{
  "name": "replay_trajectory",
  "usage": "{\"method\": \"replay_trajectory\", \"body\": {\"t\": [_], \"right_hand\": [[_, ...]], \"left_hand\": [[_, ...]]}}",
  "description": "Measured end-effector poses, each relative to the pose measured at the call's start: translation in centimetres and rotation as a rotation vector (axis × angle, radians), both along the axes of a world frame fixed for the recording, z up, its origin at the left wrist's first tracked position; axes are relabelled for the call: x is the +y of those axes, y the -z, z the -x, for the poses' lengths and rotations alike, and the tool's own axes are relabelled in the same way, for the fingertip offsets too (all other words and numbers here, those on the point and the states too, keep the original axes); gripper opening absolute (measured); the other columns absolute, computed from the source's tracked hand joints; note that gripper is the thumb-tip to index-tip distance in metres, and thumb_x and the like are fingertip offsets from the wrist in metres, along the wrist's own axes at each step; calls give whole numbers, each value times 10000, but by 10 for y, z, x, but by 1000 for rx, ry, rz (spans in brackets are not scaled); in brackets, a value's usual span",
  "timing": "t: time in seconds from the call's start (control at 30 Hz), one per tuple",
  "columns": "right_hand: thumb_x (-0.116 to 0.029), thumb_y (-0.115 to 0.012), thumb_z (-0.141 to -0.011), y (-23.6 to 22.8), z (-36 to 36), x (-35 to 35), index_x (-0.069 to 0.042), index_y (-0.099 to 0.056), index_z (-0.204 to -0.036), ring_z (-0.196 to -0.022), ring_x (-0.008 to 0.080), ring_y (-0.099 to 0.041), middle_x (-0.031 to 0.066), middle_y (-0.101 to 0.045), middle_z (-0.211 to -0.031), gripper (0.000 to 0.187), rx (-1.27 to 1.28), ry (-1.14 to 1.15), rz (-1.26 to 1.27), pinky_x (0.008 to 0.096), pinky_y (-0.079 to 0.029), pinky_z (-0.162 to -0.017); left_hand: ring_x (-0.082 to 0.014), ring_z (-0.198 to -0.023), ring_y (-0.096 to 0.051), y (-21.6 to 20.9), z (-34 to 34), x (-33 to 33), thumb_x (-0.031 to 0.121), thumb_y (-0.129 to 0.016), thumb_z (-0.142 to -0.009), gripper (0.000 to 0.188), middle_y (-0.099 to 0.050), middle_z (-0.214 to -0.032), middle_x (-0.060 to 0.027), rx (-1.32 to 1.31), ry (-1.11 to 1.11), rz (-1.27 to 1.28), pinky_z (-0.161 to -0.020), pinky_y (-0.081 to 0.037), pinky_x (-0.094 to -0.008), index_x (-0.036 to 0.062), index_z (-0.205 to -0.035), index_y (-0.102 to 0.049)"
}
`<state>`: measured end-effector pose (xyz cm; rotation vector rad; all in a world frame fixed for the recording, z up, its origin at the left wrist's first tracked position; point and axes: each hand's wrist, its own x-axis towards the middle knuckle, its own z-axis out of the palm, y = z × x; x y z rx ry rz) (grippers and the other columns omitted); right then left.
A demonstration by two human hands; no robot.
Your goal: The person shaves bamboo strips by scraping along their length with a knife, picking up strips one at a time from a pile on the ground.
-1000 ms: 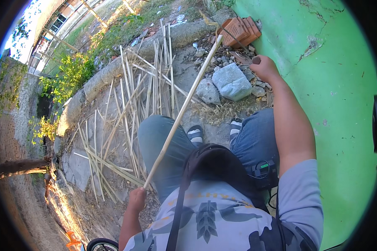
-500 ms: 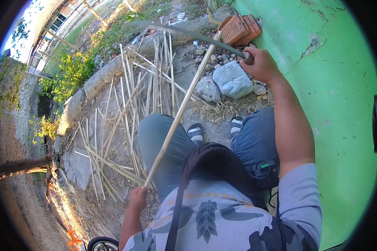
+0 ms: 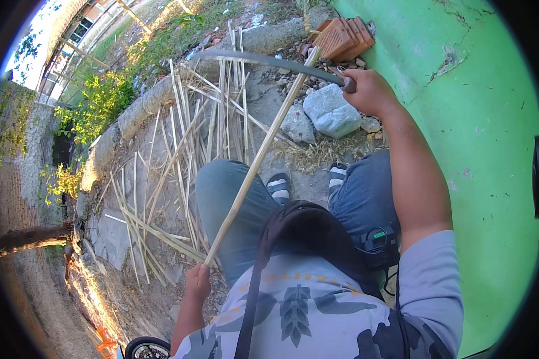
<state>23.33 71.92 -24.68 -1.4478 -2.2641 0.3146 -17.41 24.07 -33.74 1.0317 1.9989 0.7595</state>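
"Where is the long stick point(image 3: 258, 161)?"
"Its lower end is clasped in the left grip point(image 3: 197, 282); it slants up over the left knee point(image 3: 218, 191)."
"The right grip point(image 3: 370, 93)?"
"Closed around the handle of a curved blade point(image 3: 269, 60), which crosses the stick's upper end; I can't tell whether they touch."
"Surroundings?"
"Pale strips point(image 3: 222, 107) strewn over grey ground point(image 3: 308, 186), a green wall point(image 3: 472, 155) at right."

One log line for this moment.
left hand: holds strip | right hand: grips knife | knife: crosses strip's far end in view, contact unclear | nearby: loose strips, stones
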Motion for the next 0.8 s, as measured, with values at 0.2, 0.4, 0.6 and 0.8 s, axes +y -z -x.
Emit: {"method": "replay_trajectory", "body": {"t": [0.2, 0.4, 0.6, 0.8], "right_hand": [[-249, -625, -821, 5, 2, 0, -119, -696, -946, -885, 385, -664, 166, -701, -904, 194, 19, 17, 72, 484, -532, -781], [-239, -612, -825, -5, -8, 8, -81, -698, -942, -905, 395, -662, 196, -696, -925, 215, -28, 15, 40, 492, -523, -794], [-241, -657, -769, 17, -19, 6, -84, -722, -1023, -989, 338, -682, 169, -720, -1031, 306, -8, 142, 303, 409, -531, -870], [-222, -675, -746, 10, 2, 2, -83, -722, -1038, -998, 329, -681, 170, -719, -1048, 327, 31, 168, 405, 394, -523, -887]], "left_hand": [[-98, -571, -396, -4, 1, -5, 361, -469, -1016, 471, -449, -588, 17, 5, 6, 32, -521, -336, -323, 19, -694, -506], [-105, -572, -416, -18, 1, 6, 362, -478, -1007, 460, -467, -596, 11, 28, 14, 37, -530, -354, -319, 20, -703, -525], [-125, -594, -451, -17, 14, -24, 356, -490, -993, 447, -493, -613, -11, 23, 15, 57, -559, -386, -338, 14, -708, -537], [-131, -586, -439, -22, 39, -34, 364, -488, -992, 463, -485, -604, -11, 63, 12, 46, -548, -371, -346, 12, -699, -551]]}}
